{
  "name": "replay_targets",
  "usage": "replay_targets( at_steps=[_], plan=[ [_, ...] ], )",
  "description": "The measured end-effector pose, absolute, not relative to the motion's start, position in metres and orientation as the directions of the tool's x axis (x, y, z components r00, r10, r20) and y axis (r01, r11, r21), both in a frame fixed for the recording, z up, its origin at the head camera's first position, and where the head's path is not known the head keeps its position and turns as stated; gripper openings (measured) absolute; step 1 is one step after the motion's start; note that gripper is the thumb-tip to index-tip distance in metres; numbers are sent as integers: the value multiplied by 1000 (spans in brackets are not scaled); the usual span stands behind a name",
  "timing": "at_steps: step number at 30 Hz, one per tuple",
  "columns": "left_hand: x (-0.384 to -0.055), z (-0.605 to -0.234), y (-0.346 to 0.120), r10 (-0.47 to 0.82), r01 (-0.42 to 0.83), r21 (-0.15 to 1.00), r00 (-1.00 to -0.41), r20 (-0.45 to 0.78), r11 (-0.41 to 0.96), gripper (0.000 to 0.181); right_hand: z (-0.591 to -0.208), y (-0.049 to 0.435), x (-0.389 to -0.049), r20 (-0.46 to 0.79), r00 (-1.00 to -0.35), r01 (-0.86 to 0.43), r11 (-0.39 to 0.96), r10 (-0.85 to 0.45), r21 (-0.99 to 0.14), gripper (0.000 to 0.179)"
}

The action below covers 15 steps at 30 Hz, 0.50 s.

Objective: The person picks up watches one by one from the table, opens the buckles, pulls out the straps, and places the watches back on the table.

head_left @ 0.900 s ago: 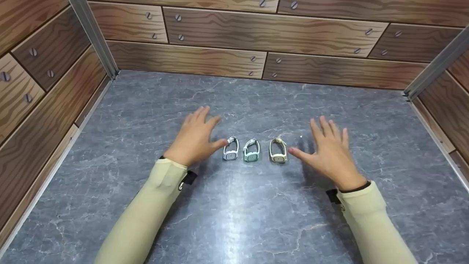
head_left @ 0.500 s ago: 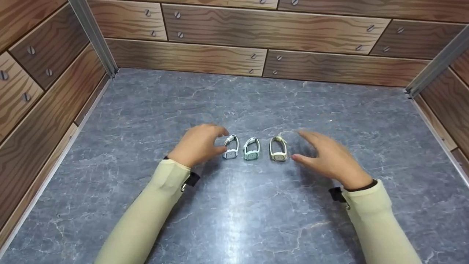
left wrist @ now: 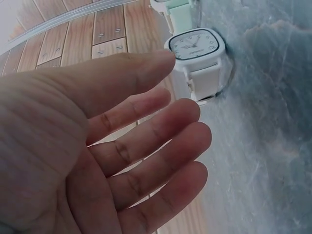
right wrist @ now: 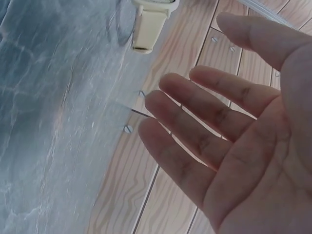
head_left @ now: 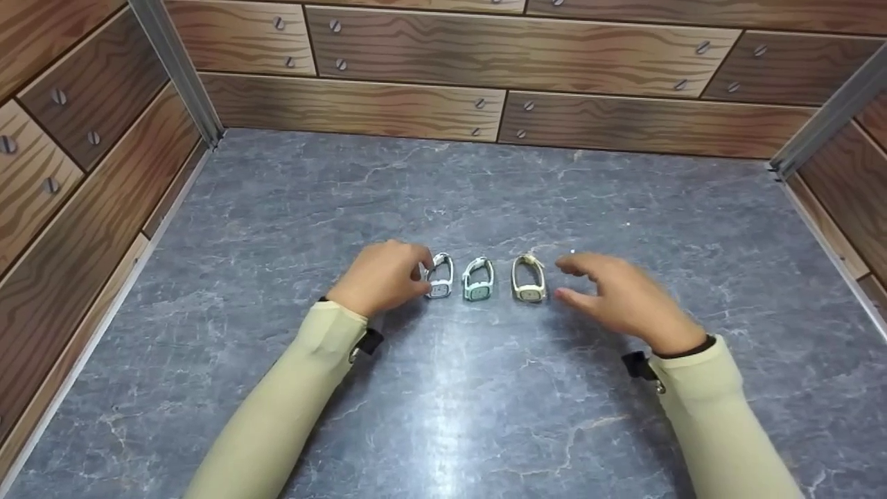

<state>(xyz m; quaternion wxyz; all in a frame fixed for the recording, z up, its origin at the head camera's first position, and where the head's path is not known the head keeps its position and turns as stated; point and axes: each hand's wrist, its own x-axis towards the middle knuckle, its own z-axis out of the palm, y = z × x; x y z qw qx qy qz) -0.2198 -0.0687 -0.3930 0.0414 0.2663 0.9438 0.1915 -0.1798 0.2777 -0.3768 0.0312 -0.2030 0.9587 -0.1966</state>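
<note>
Three small wristwatches stand in a row on the grey marbled table, each with its strap closed in a loop. The white watch [head_left: 439, 288] is leftmost, the mint green watch [head_left: 478, 292] is in the middle and the pale yellow watch [head_left: 530, 293] is on the right. My left hand [head_left: 383, 278] is beside the white watch; in the left wrist view its thumb tip overlaps the edge of the white watch's face [left wrist: 195, 46], with the fingers loosely bent. To the right of the yellow watch, my right hand [head_left: 624, 296] holds nothing, its thumb and fingers apart.
Wood-patterned panels [head_left: 409, 52] wall the table [head_left: 443, 187] at the back and on both sides, with metal posts [head_left: 177, 69] at the back corners. A bright light reflection [head_left: 443, 416] lies on the front of the table.
Both hands have come down toward the watches, their spread fingers bending inward. The left hand has shifted slightly right to the white watch. The watches stay in their row.
</note>
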Motion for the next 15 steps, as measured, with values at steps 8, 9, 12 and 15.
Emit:
replay_targets(
  at_steps=[8, 9, 12, 15],
  plan=[
    [-223, -400, -67, 500, 464, 364, -866, -5, 807, 25, -382, 266, -186, 176, -881, -468, 754, -439, -461, 31],
    [-222, -400, -66, 501, 464, 362, -865, -10, 808, 25, -383, 264, -186, 202, -874, -483, 741, -443, -467, 30],
    [-222, -402, -66, 511, 471, 362, -859, -18, 805, 23, -384, 261, -185, 222, -858, -510, 722, -463, -468, 32],
    [-221, -404, -66, 518, 476, 364, -855, -22, 801, 20, -383, 260, -183, 221, -846, -529, 717, -484, -453, 31]
  ],
)
